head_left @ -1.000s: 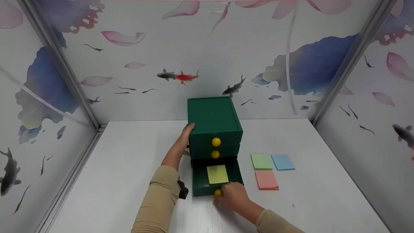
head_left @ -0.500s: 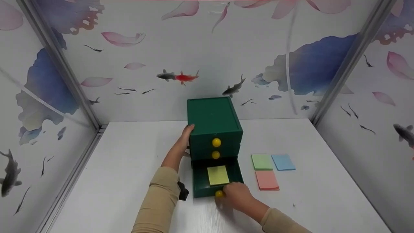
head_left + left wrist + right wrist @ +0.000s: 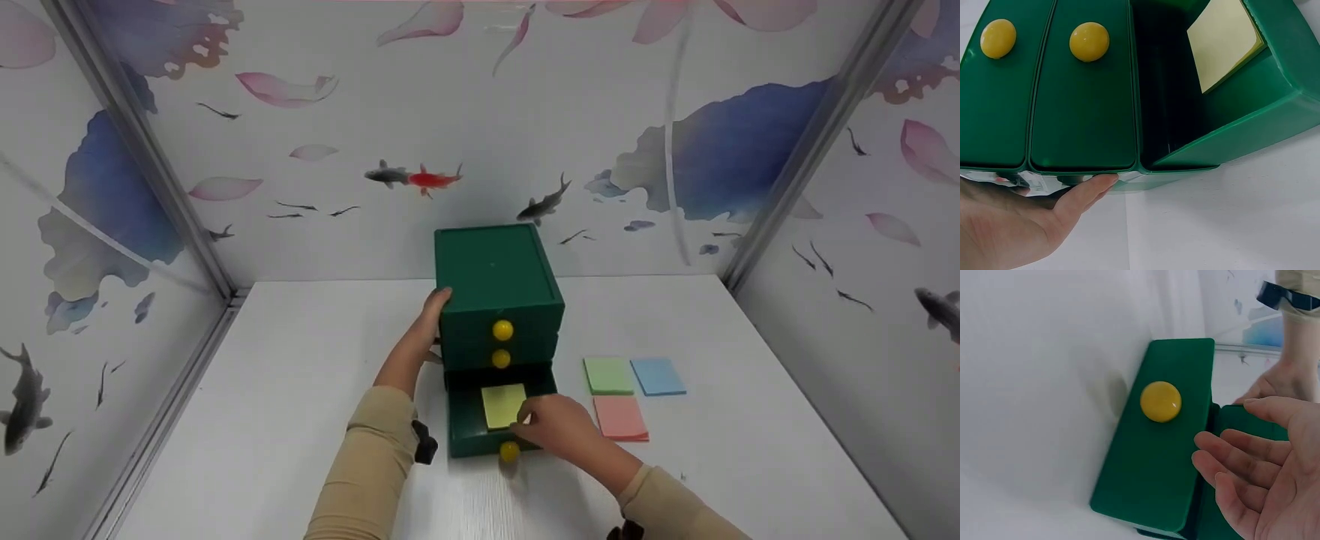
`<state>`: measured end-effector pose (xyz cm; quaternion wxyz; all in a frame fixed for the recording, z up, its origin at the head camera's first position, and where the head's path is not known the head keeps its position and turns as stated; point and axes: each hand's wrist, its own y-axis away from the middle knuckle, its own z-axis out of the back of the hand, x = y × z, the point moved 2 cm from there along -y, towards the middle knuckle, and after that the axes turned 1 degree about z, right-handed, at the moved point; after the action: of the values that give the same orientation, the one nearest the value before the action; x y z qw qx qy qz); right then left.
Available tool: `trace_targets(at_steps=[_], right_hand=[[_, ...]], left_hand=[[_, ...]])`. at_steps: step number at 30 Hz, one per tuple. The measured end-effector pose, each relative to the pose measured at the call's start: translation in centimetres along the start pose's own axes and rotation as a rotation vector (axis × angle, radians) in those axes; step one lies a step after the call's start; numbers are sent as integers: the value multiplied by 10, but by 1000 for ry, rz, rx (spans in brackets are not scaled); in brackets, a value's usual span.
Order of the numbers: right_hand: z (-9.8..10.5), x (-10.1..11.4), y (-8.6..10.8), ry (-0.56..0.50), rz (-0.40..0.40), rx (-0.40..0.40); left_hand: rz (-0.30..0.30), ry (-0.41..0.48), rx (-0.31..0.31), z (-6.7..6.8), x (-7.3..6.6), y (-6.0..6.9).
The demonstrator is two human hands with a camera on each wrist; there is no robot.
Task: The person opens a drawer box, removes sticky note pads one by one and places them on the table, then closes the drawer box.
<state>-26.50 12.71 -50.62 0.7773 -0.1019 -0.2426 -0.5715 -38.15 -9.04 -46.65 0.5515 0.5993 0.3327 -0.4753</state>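
A green cabinet (image 3: 495, 266) of three stacked drawers, each with a yellow ball knob, stands on the white table. Its bottom drawer (image 3: 465, 424) is pulled out, and a yellow sticky note pad (image 3: 501, 405) lies inside. Against the cabinet's left side rests my left hand (image 3: 429, 319), fingers extended in the left wrist view. My right hand (image 3: 561, 427) hovers over the drawer's front right corner, near the pad. In the right wrist view its fingers are loosely bent and hold nothing, apart from the drawer's knob (image 3: 1161, 401).
Green (image 3: 608, 376), blue (image 3: 658, 376) and pink (image 3: 620, 418) sticky note pads lie on the table right of the cabinet. Printed panels (image 3: 480, 112) enclose the table at the back and sides.
My right hand has let go of the bottom drawer's knob and risen over the drawer's front edge. The left hand and the cabinet stay in place.
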Motion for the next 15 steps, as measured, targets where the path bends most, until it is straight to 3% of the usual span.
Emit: trace_targets(at_steps=[6, 11, 15], right_hand=[[14, -2, -13, -88, -50, -20], [19, -6, -29, -226, -119, 43], [17, -9, -40, -340, -230, 96]], left_hand=[[5, 15, -1, 0, -1, 0], [3, 11, -1, 1, -1, -1], [0, 11, 4, 1, -1, -1]])
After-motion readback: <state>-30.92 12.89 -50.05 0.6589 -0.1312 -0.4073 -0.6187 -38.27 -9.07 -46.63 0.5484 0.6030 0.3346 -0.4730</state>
